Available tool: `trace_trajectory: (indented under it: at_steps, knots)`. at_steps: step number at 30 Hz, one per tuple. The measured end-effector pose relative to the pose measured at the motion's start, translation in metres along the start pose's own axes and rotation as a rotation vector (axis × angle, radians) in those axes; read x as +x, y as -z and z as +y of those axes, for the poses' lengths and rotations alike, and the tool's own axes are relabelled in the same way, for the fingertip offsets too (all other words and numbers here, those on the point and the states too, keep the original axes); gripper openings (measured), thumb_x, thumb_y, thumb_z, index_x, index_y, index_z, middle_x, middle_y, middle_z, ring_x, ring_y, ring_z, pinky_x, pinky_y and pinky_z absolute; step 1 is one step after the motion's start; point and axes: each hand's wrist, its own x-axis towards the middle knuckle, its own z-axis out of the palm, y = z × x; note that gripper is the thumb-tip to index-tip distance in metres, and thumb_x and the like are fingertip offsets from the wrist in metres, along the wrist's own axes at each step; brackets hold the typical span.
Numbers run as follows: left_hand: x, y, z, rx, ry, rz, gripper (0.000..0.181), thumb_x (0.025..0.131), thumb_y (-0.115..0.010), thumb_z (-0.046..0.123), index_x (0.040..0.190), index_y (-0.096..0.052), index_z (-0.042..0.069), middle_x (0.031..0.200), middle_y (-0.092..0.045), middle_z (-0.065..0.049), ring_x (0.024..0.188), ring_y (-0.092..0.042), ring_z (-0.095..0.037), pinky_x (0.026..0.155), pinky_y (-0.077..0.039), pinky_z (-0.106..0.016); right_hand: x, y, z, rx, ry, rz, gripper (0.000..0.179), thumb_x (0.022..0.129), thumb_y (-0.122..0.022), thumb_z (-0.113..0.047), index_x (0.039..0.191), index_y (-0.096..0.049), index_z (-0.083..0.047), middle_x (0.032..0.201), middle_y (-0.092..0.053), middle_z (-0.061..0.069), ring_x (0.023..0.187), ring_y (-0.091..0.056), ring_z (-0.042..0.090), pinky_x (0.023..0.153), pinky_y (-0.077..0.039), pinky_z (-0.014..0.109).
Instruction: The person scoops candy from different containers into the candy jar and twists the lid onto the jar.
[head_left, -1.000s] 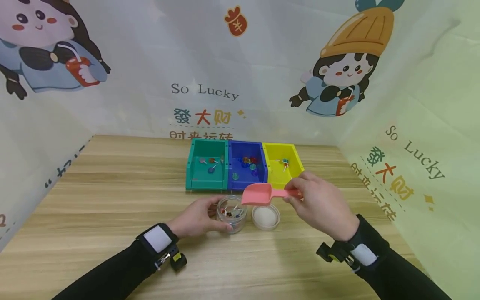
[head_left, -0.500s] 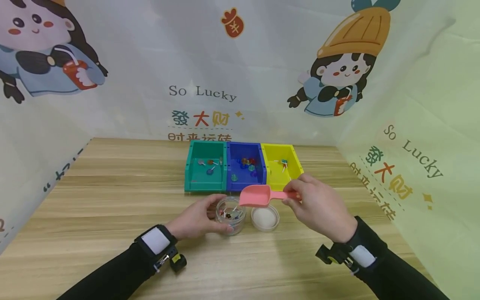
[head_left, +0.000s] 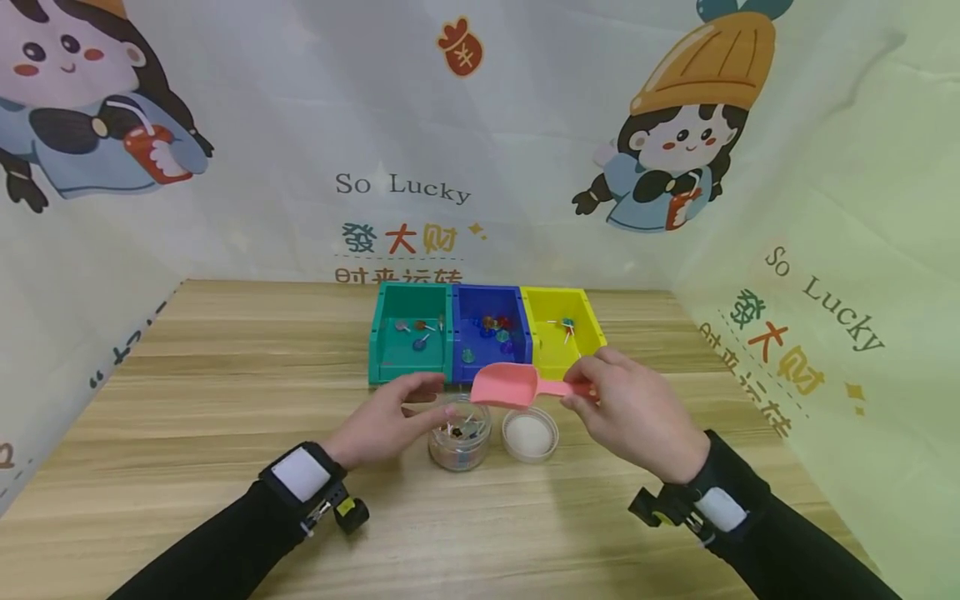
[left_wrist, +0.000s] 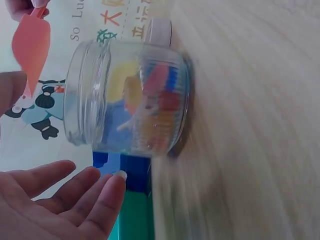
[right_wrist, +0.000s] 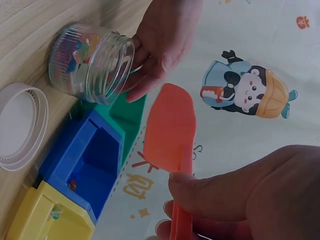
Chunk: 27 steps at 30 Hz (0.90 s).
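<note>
My right hand (head_left: 637, 412) grips the handle of a pink scoop (head_left: 506, 386) and holds it above the far rim of a glass jar. The scoop's bowl looks bare in the right wrist view. The clear jar (head_left: 459, 454) stands upright on the table with several small colourful pieces inside, some with thin white stems. Beside it is my left hand (head_left: 390, 425), fingers spread and relaxed around nothing. In the left wrist view a gap shows between those fingers (left_wrist: 107, 200) and the jar's side (left_wrist: 117, 65).
A round white lid (head_left: 530, 435) lies just right of the jar. Behind stand three joined bins: teal (head_left: 411, 367), blue (head_left: 487, 298) and yellow (head_left: 553, 360). Each holds several small coloured pieces. A printed cloth (head_left: 525, 208) walls off the back and sides of the wooden table (head_left: 187, 400).
My left hand has let go of the jar and risen slightly, its thumb now over the rim. The scoop has shifted a little left, still in my right hand.
</note>
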Motion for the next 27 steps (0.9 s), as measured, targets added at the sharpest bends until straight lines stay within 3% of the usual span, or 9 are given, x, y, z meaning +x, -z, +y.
trace_trajectory:
  at_steps: [10,20,27]
  knots:
    - [0.004,0.015,-0.003,0.010,0.011,0.097,0.069,0.110,-0.066,0.047,0.162,-0.050,0.005,0.164,-0.055,-0.017,0.147,-0.058,-0.041,0.117,-0.054,-0.060,0.002,-0.002,0.000,0.046,-0.036,-0.012,0.022,0.099,-0.083,-0.020,0.113,-0.076,-0.006,0.098,-0.069,0.007,0.080,-0.059,0.018,0.071,-0.058,0.032]
    - [0.007,0.032,-0.003,0.018,0.025,0.158,0.072,0.111,-0.062,0.052,0.167,-0.044,0.010,0.163,-0.053,-0.020,0.145,-0.057,-0.042,0.114,-0.056,-0.059,0.007,-0.005,0.005,0.111,-0.079,-0.014,0.023,0.102,-0.081,-0.023,0.112,-0.075,-0.003,0.091,-0.064,0.007,0.073,-0.055,0.017,0.062,-0.048,0.028]
    - [0.013,0.047,-0.009,0.022,0.011,0.287,0.077,0.113,-0.060,0.047,0.172,-0.031,0.005,0.154,-0.053,-0.026,0.131,-0.058,-0.037,0.099,-0.058,-0.044,0.010,-0.009,0.012,0.169,-0.128,-0.006,0.023,0.103,-0.080,-0.022,0.112,-0.073,-0.002,0.091,-0.064,0.009,0.072,-0.055,0.018,0.059,-0.046,0.028]
